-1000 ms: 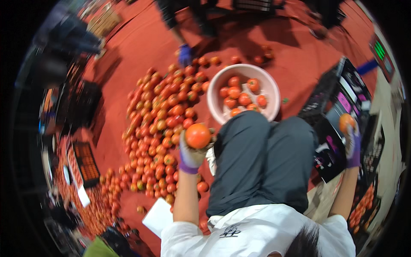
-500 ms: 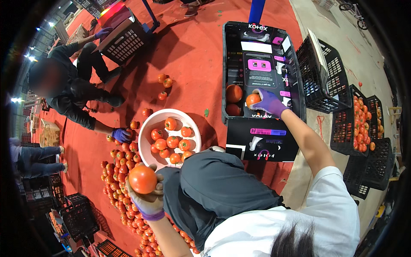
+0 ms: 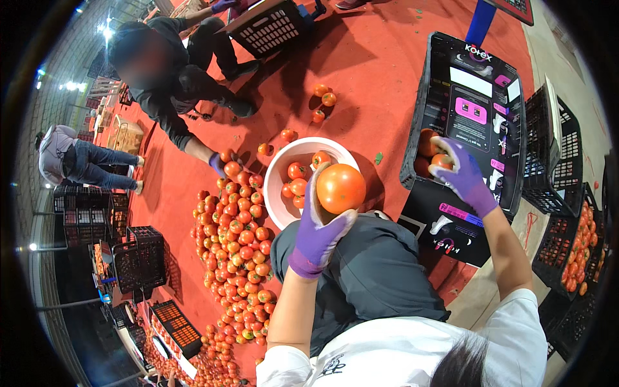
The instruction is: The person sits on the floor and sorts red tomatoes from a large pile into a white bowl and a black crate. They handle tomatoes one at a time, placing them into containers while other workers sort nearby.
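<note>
My left hand [image 3: 316,235], in a purple and white glove, grips a large orange-red tomato [image 3: 342,188], raised in front of a pale pink bowl [image 3: 276,193] of tomatoes that it partly hides. At the right, my gloved right hand [image 3: 465,179] is inside a crate lined with black printed card [image 3: 471,138], its fingers closed round a tomato [image 3: 440,162] beside darker tomatoes [image 3: 427,140] at the crate's left end. A card flap [image 3: 445,235] hangs toward my knees. A large pile of tomatoes [image 3: 235,238] lies on red carpet left of my legs.
A crouching co-worker [image 3: 167,97] reaches a gloved hand [image 3: 218,164] to the pile's far end. Another person [image 3: 77,161] bends at far left. Black crates [image 3: 554,161], some with tomatoes [image 3: 583,251], stand right. Loose tomatoes [image 3: 325,97] lie beyond the bowl, below a basket [image 3: 271,29].
My left hand has lifted its tomato up and forward, toward the bowl. My right hand has stayed at the tomato in the lined crate since half a second ago. The camera's view has swung.
</note>
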Tool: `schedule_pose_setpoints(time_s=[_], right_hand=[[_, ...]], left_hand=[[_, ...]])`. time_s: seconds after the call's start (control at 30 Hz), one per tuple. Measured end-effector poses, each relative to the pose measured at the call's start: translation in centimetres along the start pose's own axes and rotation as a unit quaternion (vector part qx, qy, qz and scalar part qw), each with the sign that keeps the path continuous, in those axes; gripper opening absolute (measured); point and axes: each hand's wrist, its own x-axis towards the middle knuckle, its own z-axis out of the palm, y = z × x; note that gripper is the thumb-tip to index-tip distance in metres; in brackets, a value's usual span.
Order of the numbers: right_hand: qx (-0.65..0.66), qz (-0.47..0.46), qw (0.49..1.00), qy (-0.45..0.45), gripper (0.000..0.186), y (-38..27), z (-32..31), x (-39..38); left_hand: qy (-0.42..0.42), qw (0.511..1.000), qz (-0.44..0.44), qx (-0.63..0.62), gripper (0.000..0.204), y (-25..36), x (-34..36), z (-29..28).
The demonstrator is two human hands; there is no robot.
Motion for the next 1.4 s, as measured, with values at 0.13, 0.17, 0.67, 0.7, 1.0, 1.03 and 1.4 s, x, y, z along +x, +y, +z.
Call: schedule_pose_setpoints(time_s=[0.13, 0.17, 0.67, 0.7, 1.0, 1.03, 1.4], right_hand=[[0.213, -0.086, 0.97, -0.081, 0.088, -8.6, 2.6, -2.2], [0.192, -0.125, 0.969, -0.096, 0.087, -9.4, 2.6, -2.4], [-0.093, 0.101, 0.983, -0.123, 0.07, 14.9, -5.2, -2.3], [-0.09, 0.097, 0.98, -0.15, 0.063, 13.6, -4.3, -1.9], [-0.011, 0.065, 0.977, -0.201, 0.05, 28.1, -12.5, -0.9], [0.079, 0.138, 0.973, -0.169, 0.049, 28.1, -14.0, -2.7], [-0.292, -0.333, 0.889, 0.118, 0.043, -9.4, 6.5, -3.8]], left_hand=[[-0.066, 0.997, -0.043, -0.019, 0.084, -0.7, 0.0, 1.5], [-0.088, 0.994, -0.062, -0.025, 0.083, -0.7, -0.1, 2.1], [0.328, 0.939, -0.003, 0.106, 0.062, -5.7, -16.5, -21.2], [0.38, 0.918, -0.019, 0.112, 0.058, -6.7, -19.7, -22.5], [0.586, 0.71, -0.11, 0.375, 0.037, -23.4, -43.6, -34.0], [0.578, 0.712, -0.106, 0.385, 0.044, -24.6, -42.0, -33.5], [0.321, 0.651, -0.262, 0.636, 0.068, -35.9, -38.3, -32.5]])
